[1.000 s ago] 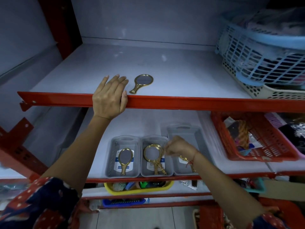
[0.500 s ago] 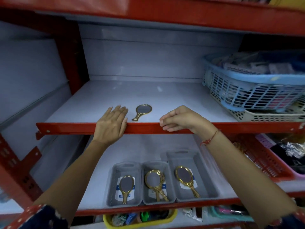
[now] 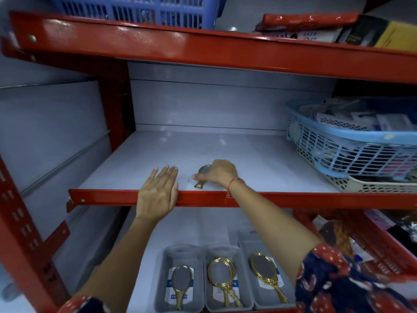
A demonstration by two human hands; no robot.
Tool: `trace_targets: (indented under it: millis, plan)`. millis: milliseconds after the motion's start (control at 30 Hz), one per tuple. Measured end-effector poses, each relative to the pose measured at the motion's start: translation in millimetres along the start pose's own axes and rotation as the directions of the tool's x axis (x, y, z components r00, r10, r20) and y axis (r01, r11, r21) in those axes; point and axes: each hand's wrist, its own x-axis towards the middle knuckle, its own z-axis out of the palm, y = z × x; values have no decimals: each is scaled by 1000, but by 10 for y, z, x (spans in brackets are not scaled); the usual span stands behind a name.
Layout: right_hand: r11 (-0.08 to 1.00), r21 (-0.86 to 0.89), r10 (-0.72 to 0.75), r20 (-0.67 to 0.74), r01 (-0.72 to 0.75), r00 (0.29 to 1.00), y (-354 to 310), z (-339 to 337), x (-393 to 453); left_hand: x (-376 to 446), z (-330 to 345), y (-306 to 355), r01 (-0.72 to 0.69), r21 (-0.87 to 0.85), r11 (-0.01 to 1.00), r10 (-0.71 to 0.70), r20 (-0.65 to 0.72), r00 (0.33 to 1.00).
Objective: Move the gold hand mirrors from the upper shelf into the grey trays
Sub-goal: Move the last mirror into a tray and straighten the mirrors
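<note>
Reaching over the red front rail (image 3: 293,199) of the upper shelf (image 3: 225,152), the right hand (image 3: 220,173) covers the last gold mirror (image 3: 203,175) lying there near the front edge; its fingers are curled down around the mirror's head, while the handle end sticks out toward the rail. Whether the mirror is lifted off the shelf cannot be told. The left hand (image 3: 158,193) lies flat and open on the rail just beside it, fingers stretched onto the shelf, holding nothing. On the lower shelf (image 3: 203,227), three grey trays sit side by side: the left tray (image 3: 162,279) holds one mirror, the middle tray (image 3: 242,279) holds what looks like two stacked, the right tray (image 3: 244,247) holds one. A light blue basket (image 3: 352,141) full of packets stands at the right of the upper shelf.
</note>
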Motion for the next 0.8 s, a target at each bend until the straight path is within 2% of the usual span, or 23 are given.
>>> trace_targets:
  millis: [67,267,367,533,633,800]
  plan:
    - [996,-90,-22,62,28,998,-15,24,17,2,2,3,-2,-2,1000,2,-14,1000]
    - [989,-16,151,110,-150,982,252,-101,249,-8,18,2,2,4,1000,-2,-14,1000]
    - [975,53,200,225,-217,954,348,-158,300,-14,28,3,3,0,1000,-3,-28,1000]
    - [923,173,237,447,-344,862,402,-233,317,-28,36,-6,1,2,1000,-1,-21,1000]
    - [852,353,183,491,-387,852,445,-287,247,-27,33,-1,3,5,1000,-3,-7,1000]
    - [673,660,-23,470,-334,882,596,-391,-47,-32,38,2,10,0,1000,-10,-10,1000]
